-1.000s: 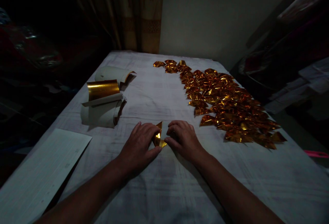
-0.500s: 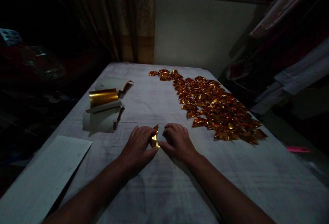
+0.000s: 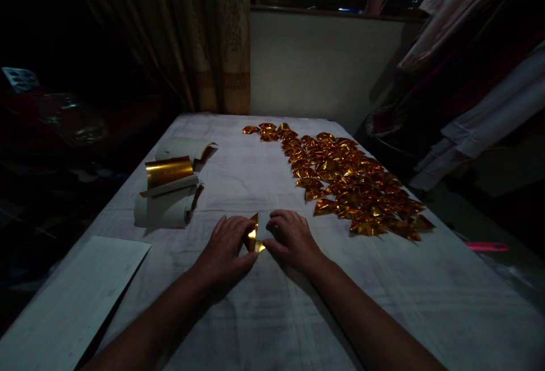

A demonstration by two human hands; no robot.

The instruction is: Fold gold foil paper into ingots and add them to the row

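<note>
In the head view, a small piece of gold foil paper point(image 3: 252, 234) is between my two hands above the cloth-covered table, partly folded, with a pointed upper corner and a pale back. My left hand point(image 3: 226, 246) pinches its left side between thumb and fingers. From the right, the curled fingers and thumb of my right hand point(image 3: 294, 238) hold its other edge, the thumb at the shiny lower corner. The fingers hide part of the paper. To the right lies a wide heap of folded gold foil pieces point(image 3: 340, 169).
Curled sheets point(image 3: 164, 209) with pale backs lie at left, one gold side up point(image 3: 168, 172). A flat pale board or sheet point(image 3: 80, 297) rests at the near left edge. Behind the table are a curtain point(image 3: 213, 47) and a wall; clothes point(image 3: 481, 115) hang at right.
The view has tilted up slightly. At the paper, the right fingers have shifted a little, and more of the gold lower corner shows beside the right thumb. The heap looks unchanged.
</note>
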